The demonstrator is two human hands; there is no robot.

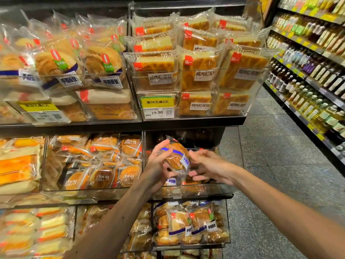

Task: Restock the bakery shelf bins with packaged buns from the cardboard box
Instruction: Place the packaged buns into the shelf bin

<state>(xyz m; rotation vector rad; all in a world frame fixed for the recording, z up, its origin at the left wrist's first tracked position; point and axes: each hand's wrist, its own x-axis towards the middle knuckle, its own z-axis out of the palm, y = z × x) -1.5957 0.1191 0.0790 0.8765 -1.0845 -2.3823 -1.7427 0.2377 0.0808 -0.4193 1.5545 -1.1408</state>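
Observation:
A packaged bun (pixel 176 158) in clear wrap with a blue band and a white label is held upright over a clear shelf bin (pixel 220 191) at the right end of the middle shelf. My left hand (pixel 158 161) grips the pack from its left side. My right hand (pixel 203 166) is at the pack's right side with fingers spread, touching its wrapper. Another bun pack with the same label (pixel 172 181) lies low in that bin, which is mostly dark and hollow behind. The cardboard box is not in view.
Clear bins full of bread and cake packs fill the upper shelf (pixel 197 71), the left middle shelf (pixel 93 161) and the lower shelf (pixel 192 225). A yellow price tag (pixel 157 102) hangs on the upper bin. Bottle shelves (pixel 313 75) line the aisle at right across speckled floor (pixel 276 165).

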